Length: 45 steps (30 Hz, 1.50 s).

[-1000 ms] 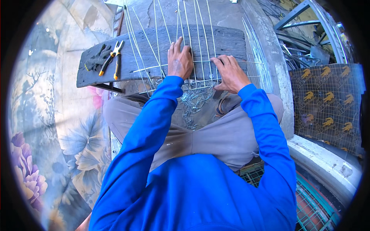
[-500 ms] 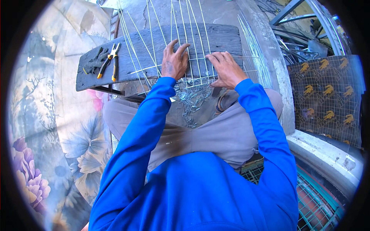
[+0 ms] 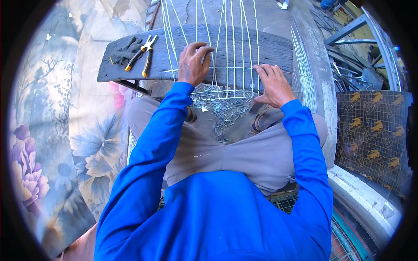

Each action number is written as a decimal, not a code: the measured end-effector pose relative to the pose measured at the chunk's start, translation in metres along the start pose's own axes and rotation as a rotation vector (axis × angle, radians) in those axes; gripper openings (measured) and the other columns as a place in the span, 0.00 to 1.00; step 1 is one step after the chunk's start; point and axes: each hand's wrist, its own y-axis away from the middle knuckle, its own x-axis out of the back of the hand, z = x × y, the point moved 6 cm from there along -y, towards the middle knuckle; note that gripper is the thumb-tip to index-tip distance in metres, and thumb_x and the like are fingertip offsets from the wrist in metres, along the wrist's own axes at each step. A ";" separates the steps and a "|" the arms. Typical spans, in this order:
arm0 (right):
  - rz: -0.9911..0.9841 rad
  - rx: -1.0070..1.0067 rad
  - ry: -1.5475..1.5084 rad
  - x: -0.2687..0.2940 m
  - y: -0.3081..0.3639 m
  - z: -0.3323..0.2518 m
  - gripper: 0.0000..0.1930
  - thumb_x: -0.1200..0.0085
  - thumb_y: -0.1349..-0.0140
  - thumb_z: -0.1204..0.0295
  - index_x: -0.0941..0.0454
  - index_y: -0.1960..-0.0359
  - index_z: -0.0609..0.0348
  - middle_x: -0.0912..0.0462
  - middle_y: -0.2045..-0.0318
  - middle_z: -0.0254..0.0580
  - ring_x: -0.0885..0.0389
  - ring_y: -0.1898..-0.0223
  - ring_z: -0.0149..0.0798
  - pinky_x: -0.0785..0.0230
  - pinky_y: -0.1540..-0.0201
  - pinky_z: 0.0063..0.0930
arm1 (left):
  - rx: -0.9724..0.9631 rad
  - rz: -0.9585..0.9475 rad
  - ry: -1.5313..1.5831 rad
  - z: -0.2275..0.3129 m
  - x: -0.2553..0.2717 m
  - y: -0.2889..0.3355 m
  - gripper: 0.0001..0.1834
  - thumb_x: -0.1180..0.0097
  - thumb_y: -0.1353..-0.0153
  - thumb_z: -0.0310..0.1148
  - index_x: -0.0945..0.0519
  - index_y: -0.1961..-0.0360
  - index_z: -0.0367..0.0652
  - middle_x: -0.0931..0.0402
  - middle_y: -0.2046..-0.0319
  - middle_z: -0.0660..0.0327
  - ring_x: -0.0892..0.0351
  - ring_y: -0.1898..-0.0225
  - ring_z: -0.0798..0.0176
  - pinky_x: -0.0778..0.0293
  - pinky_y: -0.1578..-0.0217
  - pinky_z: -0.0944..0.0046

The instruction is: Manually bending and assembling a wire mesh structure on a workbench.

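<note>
Seated worker's two hands at a lattice of wires, seen from above. Long pale wires point(image 3: 234, 43) run lengthwise across the dark wooden worktop point(image 3: 278, 48), roughly parallel toward the right and slanting or crossing one another toward the left. An upper cross wire point(image 3: 238, 68) lies over the board near its front edge; a lower cross wire point(image 3: 235, 90) spans the lengthwise wires just beyond that edge, on the worker's side.

The left hand point(image 3: 193, 64) is above the left part of the lattice, its fingers curled and the gap to the thumb narrow; whether it grips a wire cannot be told. The right hand point(image 3: 274, 85) is at the right side, thumb and forefinger spread wide, the forefinger's tip at the upper cross wire beside the rightmost lengthwise wire, the thumb nearer the lower one.

On the worktop's left end, pliers point(image 3: 143, 49) with black-and-yellow handles lie with their jaws parted, beside a crumpled dark cloth item point(image 3: 126, 50). Short metal offcuts point(image 3: 226, 113) are strewn on the floor between the legs. A bundle of thin rods point(image 3: 305, 69) lies right of the worktop.
</note>
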 end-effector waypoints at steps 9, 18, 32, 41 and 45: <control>-0.038 -0.016 0.015 0.000 -0.003 -0.006 0.58 0.16 0.63 0.52 0.34 0.28 0.56 0.27 0.35 0.48 0.32 0.30 0.55 0.43 0.22 0.51 | 0.208 -0.006 -0.460 -0.022 -0.013 -0.023 0.47 0.34 0.43 0.71 0.23 0.33 0.49 0.35 0.30 0.41 0.40 0.25 0.38 0.46 0.25 0.37; -0.074 -0.044 -0.004 -0.001 -0.003 -0.005 0.56 0.16 0.62 0.53 0.34 0.29 0.54 0.28 0.36 0.47 0.32 0.30 0.55 0.43 0.23 0.50 | 0.215 -0.030 -0.197 -0.034 -0.021 -0.015 0.31 0.33 0.36 0.54 0.19 0.42 0.42 0.27 0.36 0.43 0.26 0.35 0.38 0.30 0.33 0.44; -0.023 -0.021 -0.016 0.000 -0.002 -0.007 0.55 0.16 0.63 0.57 0.33 0.29 0.54 0.27 0.37 0.48 0.32 0.31 0.56 0.41 0.24 0.51 | -0.009 0.000 -0.462 -0.017 -0.013 -0.019 0.19 0.40 0.38 0.35 0.18 0.45 0.47 0.46 0.24 0.43 0.50 0.23 0.24 0.37 0.30 0.31; -0.004 -0.003 -0.040 0.000 0.001 -0.007 0.57 0.15 0.64 0.56 0.33 0.30 0.56 0.27 0.38 0.48 0.30 0.33 0.55 0.40 0.24 0.51 | -0.007 -0.359 -1.011 -0.005 -0.032 -0.037 0.16 0.50 0.29 0.39 0.13 0.52 0.45 0.47 0.21 0.47 0.55 0.19 0.32 0.48 0.27 0.22; 0.023 0.016 -0.042 -0.002 0.001 -0.003 0.57 0.15 0.64 0.57 0.34 0.29 0.55 0.28 0.37 0.48 0.31 0.33 0.56 0.39 0.25 0.50 | -0.148 -0.303 -0.744 -0.016 -0.028 -0.029 0.14 0.50 0.30 0.37 0.16 0.53 0.42 0.47 0.20 0.49 0.58 0.16 0.42 0.48 0.26 0.24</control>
